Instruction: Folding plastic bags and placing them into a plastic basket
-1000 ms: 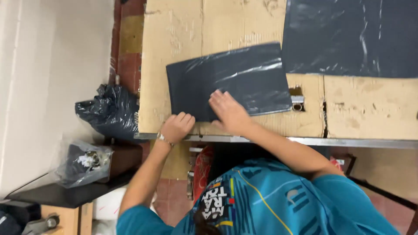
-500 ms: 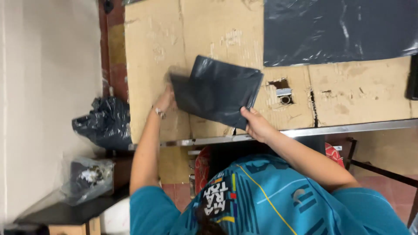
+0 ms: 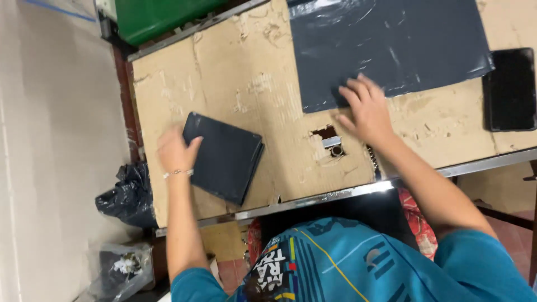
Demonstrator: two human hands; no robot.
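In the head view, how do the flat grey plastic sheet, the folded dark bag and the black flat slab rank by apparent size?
1. Flat grey plastic sheet, partly cut off.
2. Folded dark bag.
3. Black flat slab, cut off by the edge, so unsure.
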